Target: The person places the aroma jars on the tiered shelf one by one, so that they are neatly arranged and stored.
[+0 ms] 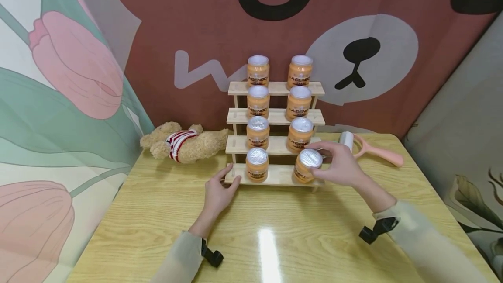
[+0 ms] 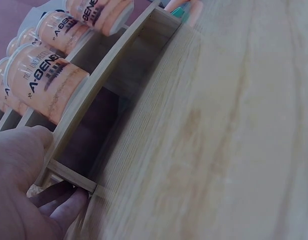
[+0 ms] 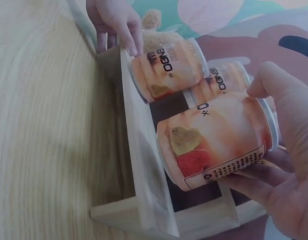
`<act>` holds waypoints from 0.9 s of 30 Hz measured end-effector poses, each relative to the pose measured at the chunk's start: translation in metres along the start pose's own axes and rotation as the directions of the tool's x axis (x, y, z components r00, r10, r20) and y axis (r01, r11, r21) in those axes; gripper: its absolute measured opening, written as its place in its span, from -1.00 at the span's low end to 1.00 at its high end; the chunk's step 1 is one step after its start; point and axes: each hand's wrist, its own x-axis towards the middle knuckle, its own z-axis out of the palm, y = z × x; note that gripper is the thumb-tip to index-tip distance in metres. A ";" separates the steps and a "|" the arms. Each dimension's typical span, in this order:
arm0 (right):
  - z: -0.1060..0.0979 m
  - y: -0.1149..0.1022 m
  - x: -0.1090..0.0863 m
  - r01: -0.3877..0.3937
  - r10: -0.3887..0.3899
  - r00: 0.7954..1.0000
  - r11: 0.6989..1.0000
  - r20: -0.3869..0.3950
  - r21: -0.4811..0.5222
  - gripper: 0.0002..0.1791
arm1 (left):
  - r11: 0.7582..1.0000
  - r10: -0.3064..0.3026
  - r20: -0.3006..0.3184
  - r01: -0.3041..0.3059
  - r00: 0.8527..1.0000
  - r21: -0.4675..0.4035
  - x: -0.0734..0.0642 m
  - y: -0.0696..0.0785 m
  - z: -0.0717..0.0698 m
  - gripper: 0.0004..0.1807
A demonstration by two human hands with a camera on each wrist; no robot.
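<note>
A stepped wooden display rack (image 1: 280, 175) holds orange cans with silvery lids, two to a tier. My right hand (image 1: 341, 163) grips the lowest right can (image 1: 304, 170) between thumb and fingers. That can (image 3: 214, 140) leans slightly in the right wrist view; whether its base touches the board cannot be told. My left hand (image 1: 220, 190) holds the left end of the bottom tier. In the left wrist view the thumb of this hand (image 2: 23, 175) lies at the board's top and the fingers reach beneath it. The lowest left can (image 1: 257, 167) stands upright near that thumb.
Left of the rack, a plush toy (image 1: 192, 143) in a striped top lies on the wooden table (image 1: 251, 217). A pink-handled roller (image 1: 379, 152) lies to the right. Behind the rack hangs a reddish-brown cartoon backdrop (image 1: 204, 21).
</note>
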 end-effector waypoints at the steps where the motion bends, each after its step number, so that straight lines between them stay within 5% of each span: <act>1: 0.002 0.000 0.001 -0.004 0.004 1.000 1.000 -0.003 0.003 -0.40 | 1.000 0.000 -0.001 0.000 1.000 0.000 0.000 0.000 0.000 -0.44; 16: 0.023 0.002 0.001 -0.078 0.080 0.996 0.994 -0.025 0.076 -0.48 | 1.000 -0.012 -0.003 0.012 1.000 -0.001 0.000 -0.002 0.001 -0.44; 27: 0.024 -0.004 0.004 -0.207 0.198 0.974 0.975 -0.105 -0.078 -0.41 | 1.000 -0.011 -0.004 0.012 1.000 0.012 0.000 0.000 0.001 -0.43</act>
